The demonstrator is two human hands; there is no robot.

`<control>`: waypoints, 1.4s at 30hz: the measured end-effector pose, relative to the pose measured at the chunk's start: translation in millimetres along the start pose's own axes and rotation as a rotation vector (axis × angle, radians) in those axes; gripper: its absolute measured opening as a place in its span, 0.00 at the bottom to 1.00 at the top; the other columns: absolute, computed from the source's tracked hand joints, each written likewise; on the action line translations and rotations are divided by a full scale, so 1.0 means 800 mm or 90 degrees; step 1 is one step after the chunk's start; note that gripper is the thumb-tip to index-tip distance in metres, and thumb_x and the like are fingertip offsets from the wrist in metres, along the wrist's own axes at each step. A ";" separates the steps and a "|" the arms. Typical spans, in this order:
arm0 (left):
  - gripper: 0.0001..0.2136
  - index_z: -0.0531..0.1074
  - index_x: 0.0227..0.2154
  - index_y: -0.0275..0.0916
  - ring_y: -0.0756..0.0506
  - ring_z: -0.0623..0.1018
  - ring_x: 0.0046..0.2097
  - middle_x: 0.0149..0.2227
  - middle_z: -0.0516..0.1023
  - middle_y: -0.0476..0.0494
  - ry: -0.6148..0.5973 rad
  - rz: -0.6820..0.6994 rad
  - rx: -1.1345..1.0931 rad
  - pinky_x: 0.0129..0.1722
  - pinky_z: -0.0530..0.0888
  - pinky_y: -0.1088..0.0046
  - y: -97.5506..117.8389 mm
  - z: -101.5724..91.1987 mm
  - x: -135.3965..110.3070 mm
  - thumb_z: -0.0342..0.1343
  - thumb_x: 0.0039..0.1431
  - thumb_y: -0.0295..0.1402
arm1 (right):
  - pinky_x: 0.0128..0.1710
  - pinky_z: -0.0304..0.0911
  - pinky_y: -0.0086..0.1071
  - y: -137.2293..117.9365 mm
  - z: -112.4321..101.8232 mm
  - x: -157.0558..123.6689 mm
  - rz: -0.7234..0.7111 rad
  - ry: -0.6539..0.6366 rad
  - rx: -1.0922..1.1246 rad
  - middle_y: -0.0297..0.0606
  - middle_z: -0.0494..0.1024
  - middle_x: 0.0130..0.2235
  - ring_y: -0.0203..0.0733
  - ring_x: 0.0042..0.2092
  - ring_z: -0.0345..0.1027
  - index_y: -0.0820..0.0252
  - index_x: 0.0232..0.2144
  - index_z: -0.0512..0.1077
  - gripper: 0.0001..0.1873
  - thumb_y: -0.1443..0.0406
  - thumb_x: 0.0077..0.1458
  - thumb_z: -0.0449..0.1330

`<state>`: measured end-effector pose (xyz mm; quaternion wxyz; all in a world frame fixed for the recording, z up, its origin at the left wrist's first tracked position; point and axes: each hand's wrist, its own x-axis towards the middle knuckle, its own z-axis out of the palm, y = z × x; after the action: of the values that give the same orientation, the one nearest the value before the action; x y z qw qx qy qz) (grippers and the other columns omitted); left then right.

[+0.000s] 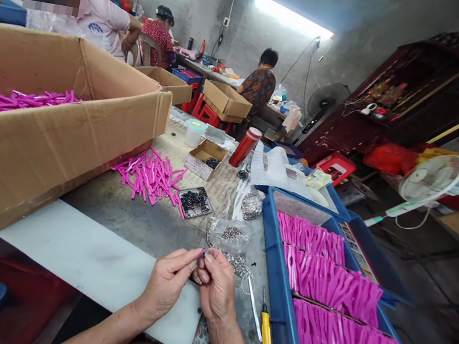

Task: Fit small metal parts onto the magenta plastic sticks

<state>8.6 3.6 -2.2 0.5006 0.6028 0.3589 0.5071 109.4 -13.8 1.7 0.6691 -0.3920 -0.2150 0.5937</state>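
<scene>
- A purple piece (202, 252) was held in front of the bag (220, 228), above the table (92, 205); most of it was hidden by fingertips.
- It was judged light, fairly stiff, smooth enough to slip and not easily broken; a light thumb-and-forefinger pinch near an end was thought best.
- It was pinched narrowly by the left hand (170, 276) and, it seemed, by the right hand (216, 287) too.
- Both hands were angled inward, fingertips nearly touching, with the other fingers curled.
</scene>
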 end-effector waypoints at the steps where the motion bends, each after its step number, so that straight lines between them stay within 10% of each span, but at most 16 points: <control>1: 0.11 0.75 0.34 0.37 0.49 0.73 0.28 0.26 0.74 0.45 0.001 0.001 0.001 0.29 0.73 0.76 0.000 0.000 0.000 0.51 0.48 0.28 | 0.17 0.40 0.22 0.000 0.000 0.000 -0.002 -0.001 0.000 0.26 0.59 0.17 0.25 0.16 0.43 0.63 0.21 0.62 0.08 0.65 0.41 0.59; 42: 0.10 0.75 0.34 0.37 0.49 0.72 0.27 0.25 0.74 0.45 0.015 -0.016 -0.031 0.27 0.72 0.76 0.006 0.006 0.000 0.52 0.48 0.27 | 0.23 0.52 0.25 0.011 -0.014 0.003 -0.186 0.035 -0.290 0.28 0.62 0.21 0.31 0.23 0.53 0.61 0.24 0.64 0.08 0.61 0.46 0.55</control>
<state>12.7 1.5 2.2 0.5174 0.5796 0.3600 0.5165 112.7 -14.4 -12.5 0.6477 -0.5133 -0.3792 0.4161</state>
